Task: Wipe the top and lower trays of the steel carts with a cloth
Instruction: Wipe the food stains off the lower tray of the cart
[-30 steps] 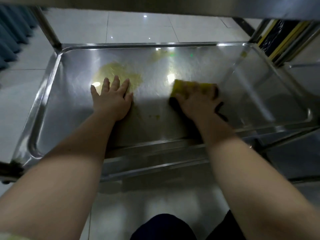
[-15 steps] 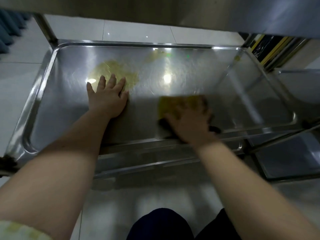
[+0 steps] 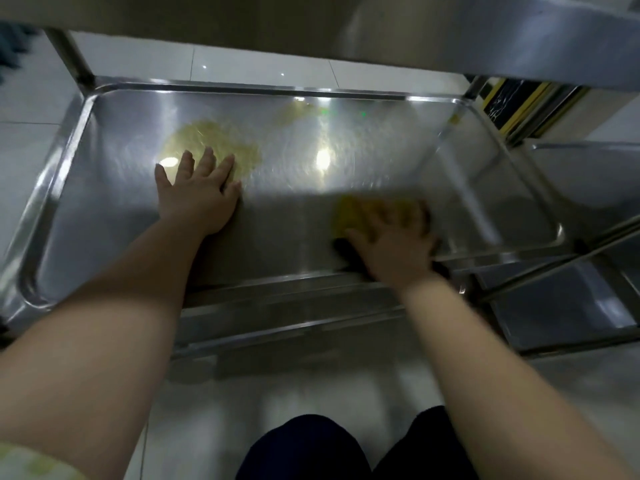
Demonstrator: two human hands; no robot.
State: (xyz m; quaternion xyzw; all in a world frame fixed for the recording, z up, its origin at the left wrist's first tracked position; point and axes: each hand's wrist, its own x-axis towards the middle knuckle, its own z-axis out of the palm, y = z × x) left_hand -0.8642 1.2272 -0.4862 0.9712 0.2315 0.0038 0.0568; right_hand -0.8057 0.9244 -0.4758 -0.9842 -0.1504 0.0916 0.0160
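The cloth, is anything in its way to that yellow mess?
Only the left hand, lying flat on the tray at the stain's near edge. The steel between the cloth and the stain is bare.

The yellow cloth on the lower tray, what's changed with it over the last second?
The right hand has dragged the yellow cloth from mid-tray back toward the near rim, then slightly rightward, gripped throughout. The left hand stays flat on the lower tray, and the yellowish smear beyond its fingertips is unwiped.
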